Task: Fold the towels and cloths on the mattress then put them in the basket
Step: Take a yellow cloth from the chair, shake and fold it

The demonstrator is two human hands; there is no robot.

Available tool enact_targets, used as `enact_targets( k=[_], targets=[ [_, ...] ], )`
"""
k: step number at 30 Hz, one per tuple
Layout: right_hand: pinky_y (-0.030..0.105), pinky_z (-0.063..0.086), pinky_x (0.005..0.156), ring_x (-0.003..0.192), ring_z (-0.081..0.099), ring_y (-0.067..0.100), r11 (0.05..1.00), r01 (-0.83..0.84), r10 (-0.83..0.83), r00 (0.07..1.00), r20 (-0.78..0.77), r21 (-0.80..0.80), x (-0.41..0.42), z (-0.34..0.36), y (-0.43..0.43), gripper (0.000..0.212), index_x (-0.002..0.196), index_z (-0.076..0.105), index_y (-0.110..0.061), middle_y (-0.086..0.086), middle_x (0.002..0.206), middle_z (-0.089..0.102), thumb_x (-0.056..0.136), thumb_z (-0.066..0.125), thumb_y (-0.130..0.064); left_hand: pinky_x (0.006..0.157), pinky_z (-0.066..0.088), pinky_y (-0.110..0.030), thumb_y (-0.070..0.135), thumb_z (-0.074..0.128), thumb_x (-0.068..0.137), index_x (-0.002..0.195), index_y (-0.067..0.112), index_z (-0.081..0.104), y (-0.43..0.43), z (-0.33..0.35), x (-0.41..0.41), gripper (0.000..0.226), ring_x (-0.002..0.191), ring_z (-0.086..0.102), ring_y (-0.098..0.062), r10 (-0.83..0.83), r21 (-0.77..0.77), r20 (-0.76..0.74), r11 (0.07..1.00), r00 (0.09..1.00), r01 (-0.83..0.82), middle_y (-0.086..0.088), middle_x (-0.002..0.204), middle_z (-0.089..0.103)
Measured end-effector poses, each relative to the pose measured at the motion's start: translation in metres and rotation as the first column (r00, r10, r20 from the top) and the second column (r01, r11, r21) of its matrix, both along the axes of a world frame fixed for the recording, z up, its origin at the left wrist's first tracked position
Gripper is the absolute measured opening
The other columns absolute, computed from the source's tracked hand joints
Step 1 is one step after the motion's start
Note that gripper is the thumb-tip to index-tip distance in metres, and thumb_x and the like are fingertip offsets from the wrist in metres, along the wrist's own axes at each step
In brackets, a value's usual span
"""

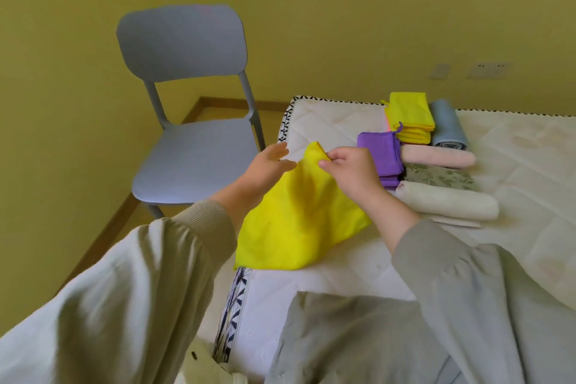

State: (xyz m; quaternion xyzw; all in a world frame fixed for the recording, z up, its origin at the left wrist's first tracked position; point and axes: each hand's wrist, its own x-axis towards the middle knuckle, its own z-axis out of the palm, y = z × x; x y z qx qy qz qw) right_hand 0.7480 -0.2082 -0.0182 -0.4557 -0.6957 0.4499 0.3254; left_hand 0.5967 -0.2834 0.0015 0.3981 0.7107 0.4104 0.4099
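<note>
A yellow cloth lies partly lifted at the left edge of the white mattress. My right hand pinches its raised top corner. My left hand is beside that corner with fingers straight, touching the cloth's left edge. Behind the hands are folded purple cloths, a folded yellow stack, a rolled blue towel, a rolled pink towel, a green patterned cloth and a folded cream towel. No basket is in view.
A grey plastic chair stands on the floor just left of the mattress corner. Yellow walls close the room behind, with sockets at the right. My grey sleeves fill the bottom of the view.
</note>
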Motion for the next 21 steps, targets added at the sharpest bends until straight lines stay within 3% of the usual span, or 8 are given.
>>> enact_targets(
  k=[4,6,9,11,13,15,18,21],
  targets=[
    [0.025,0.034,0.06,0.066,0.05,0.013,0.972,-0.169,0.155,0.983,0.094,0.166,-0.013,0.062,-0.021,0.008,0.08,0.07,-0.001,0.019,0.074,0.067,0.081,0.071,-0.008,0.093,0.034,-0.02,0.003,0.059,0.09,0.143,0.012,0.04,-0.02,0.065,-0.012,0.057,0.124,0.044,-0.009,-0.079,0.111,-0.024,0.99,0.997,0.082,0.0,0.141,0.048],
    [0.026,0.034,0.06,0.065,0.05,0.013,0.945,-0.242,0.213,0.966,0.147,0.219,-0.019,0.091,-0.029,0.004,0.078,0.07,-0.006,0.015,0.071,0.066,0.081,0.07,-0.009,0.084,0.04,-0.012,0.003,0.061,0.089,0.135,0.011,0.05,-0.031,0.09,-0.015,0.048,0.115,0.051,-0.007,-0.103,0.147,-0.053,0.983,0.993,0.11,-0.001,0.129,0.057],
    [0.025,0.033,0.055,0.054,0.045,0.008,0.915,-0.311,0.264,0.943,0.202,0.258,-0.026,0.131,-0.042,0.008,0.074,0.068,-0.015,0.001,0.06,0.06,0.082,0.07,-0.012,0.065,0.042,-0.001,0.011,0.066,0.088,0.109,0.014,0.065,-0.05,0.118,-0.018,0.021,0.091,0.06,-0.007,-0.008,0.239,-0.145,0.97,0.989,0.043,0.003,0.097,0.067],
    [0.023,0.031,0.051,0.049,0.041,0.006,0.897,-0.34,0.285,0.934,0.217,0.282,-0.032,0.155,-0.051,0.009,0.073,0.068,-0.014,-0.004,0.054,0.055,0.081,0.072,-0.012,0.064,0.044,-0.006,0.018,0.068,0.087,0.091,0.015,0.068,-0.065,0.135,-0.022,0.005,0.079,0.059,-0.005,0.102,0.301,-0.207,0.953,0.973,-0.035,0.005,0.082,0.065],
    [0.023,0.031,0.05,0.048,0.039,0.007,0.879,-0.354,0.286,0.927,0.241,0.319,-0.037,0.174,-0.058,0.009,0.074,0.069,-0.009,-0.005,0.051,0.051,0.079,0.074,-0.013,0.07,0.046,-0.019,0.021,0.068,0.087,0.077,0.017,0.066,-0.074,0.145,-0.025,0.011,0.075,0.057,-0.011,0.165,0.358,-0.216,0.93,0.962,-0.079,0.002,0.075,0.063],
    [0.023,0.03,0.049,0.047,0.037,0.007,0.863,-0.366,0.282,0.921,0.269,0.349,-0.042,0.19,-0.065,0.012,0.074,0.068,-0.006,-0.005,0.05,0.047,0.078,0.076,-0.015,0.065,0.043,-0.023,0.019,0.066,0.089,0.068,0.02,0.061,-0.083,0.155,-0.026,0.021,0.067,0.052,-0.011,0.23,0.413,-0.219,0.902,0.948,-0.123,0.001,0.067,0.057],
    [0.024,0.032,0.05,0.05,0.04,0.008,0.848,-0.414,0.315,0.896,0.314,0.331,-0.045,0.207,-0.072,0.014,0.073,0.065,-0.008,-0.003,0.053,0.048,0.078,0.077,-0.015,0.06,0.041,-0.027,0.016,0.062,0.091,0.067,0.019,0.057,-0.094,0.169,-0.027,0.025,0.059,0.044,-0.01,0.351,0.479,-0.242,0.854,0.904,-0.203,0.004,0.061,0.049],
    [0.026,0.035,0.057,0.06,0.045,0.016,0.843,-0.456,0.328,0.857,0.397,0.287,-0.042,0.213,-0.073,0.018,0.083,0.068,0.002,0.005,0.064,0.053,0.078,0.076,-0.013,0.054,0.037,-0.025,0.018,0.056,0.095,0.078,0.012,0.058,-0.105,0.18,-0.034,0.017,0.059,0.042,-0.009,0.461,0.525,-0.252,0.804,0.851,-0.28,0.005,0.063,0.046]
  ],
)
